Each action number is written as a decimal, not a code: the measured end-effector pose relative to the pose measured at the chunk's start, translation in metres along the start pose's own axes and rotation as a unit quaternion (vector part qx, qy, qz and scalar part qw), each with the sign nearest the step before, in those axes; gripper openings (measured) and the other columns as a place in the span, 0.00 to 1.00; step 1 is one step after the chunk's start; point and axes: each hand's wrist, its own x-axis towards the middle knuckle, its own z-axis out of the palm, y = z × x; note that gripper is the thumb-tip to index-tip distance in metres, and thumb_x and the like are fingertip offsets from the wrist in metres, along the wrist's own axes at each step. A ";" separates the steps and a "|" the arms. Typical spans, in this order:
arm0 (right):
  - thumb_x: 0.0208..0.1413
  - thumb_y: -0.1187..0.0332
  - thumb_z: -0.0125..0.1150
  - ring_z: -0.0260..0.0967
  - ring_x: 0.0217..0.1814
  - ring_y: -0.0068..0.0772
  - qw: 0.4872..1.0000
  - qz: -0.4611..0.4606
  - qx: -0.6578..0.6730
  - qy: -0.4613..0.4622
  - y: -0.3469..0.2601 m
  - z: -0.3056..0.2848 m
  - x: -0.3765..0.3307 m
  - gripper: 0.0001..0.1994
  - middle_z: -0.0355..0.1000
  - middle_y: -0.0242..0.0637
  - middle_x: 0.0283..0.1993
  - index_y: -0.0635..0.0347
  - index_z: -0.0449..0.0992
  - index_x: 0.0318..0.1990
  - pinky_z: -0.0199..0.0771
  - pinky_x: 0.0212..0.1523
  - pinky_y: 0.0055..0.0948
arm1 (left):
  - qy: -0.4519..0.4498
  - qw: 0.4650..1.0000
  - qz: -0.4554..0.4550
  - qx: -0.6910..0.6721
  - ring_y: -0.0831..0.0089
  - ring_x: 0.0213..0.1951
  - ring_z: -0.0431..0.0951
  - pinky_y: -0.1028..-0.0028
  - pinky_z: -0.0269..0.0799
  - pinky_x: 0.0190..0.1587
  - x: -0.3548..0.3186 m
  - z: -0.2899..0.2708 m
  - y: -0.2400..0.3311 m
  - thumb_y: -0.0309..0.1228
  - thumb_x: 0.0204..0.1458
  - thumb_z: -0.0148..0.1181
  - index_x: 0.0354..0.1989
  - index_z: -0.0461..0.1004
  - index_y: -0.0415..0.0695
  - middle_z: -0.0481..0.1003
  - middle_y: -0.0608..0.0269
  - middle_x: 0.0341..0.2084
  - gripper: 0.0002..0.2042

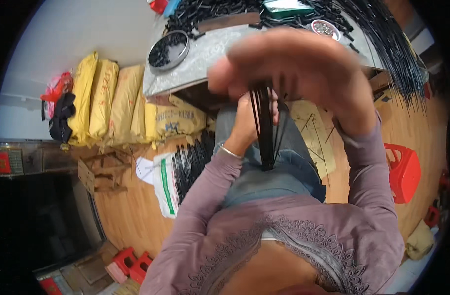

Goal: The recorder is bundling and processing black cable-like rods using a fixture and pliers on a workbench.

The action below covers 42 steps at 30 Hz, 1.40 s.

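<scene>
My left hand (pixel 247 120) is closed around a bundle of thin black rods (pixel 266 137). The bundle stands above my lap, its lower end close to my shirt, and a few rods splay from its sides. My right hand (pixel 298 59) is raised close to the camera, over the top end of the bundle. Motion smears its fingers, so I cannot make out whether they grip anything. It hides the upper tips of the rods and part of the table edge.
Ahead, a table (pixel 210 51) bears heaped small black parts (pixel 210 12), a round dish (pixel 169 51), a small bowl (pixel 325 29) and a green tray (pixel 289 9). Long black rods (pixel 397 54) overhang its right end. Yellow sacks (pixel 104 98) stand left; a red stool (pixel 403 172) is right.
</scene>
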 end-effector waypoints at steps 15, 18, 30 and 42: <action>0.54 0.69 0.62 0.74 0.42 0.27 0.918 0.380 -0.021 0.113 0.104 -0.054 -0.099 0.12 0.74 0.37 0.39 0.67 0.73 0.43 0.76 0.40 0.30 | 0.041 0.994 0.073 0.069 0.71 0.55 0.70 0.71 0.63 0.59 -0.021 0.003 0.020 0.27 0.58 0.50 0.53 0.70 0.36 0.72 0.57 0.53 0.16; 0.58 0.69 0.58 0.74 0.39 0.28 0.960 0.226 -0.093 0.136 0.138 -0.024 -0.086 0.11 0.75 0.40 0.38 0.69 0.73 0.43 0.76 0.41 0.29 | 0.009 0.991 0.066 0.114 0.80 0.44 0.72 0.79 0.68 0.45 -0.013 -0.002 0.015 0.27 0.58 0.51 0.58 0.67 0.37 0.72 0.60 0.50 0.19; 0.62 0.65 0.54 0.74 0.47 0.50 0.860 0.248 0.299 0.332 0.148 -0.006 -0.085 0.18 0.71 0.56 0.46 0.72 0.65 0.52 0.78 0.49 0.45 | -0.106 0.958 -0.029 0.266 0.75 0.31 0.77 0.78 0.75 0.32 0.091 -0.071 0.137 0.42 0.57 0.56 0.60 0.64 0.36 0.75 0.55 0.38 0.27; 0.63 0.66 0.52 0.74 0.47 0.54 0.833 0.273 0.308 0.370 0.160 -0.039 -0.076 0.18 0.71 0.59 0.46 0.73 0.65 0.52 0.76 0.49 0.47 | 0.204 0.573 0.164 0.777 0.50 0.45 0.77 0.58 0.73 0.48 0.354 -0.069 0.191 0.35 0.45 0.56 0.42 0.79 0.47 0.77 0.46 0.39 0.16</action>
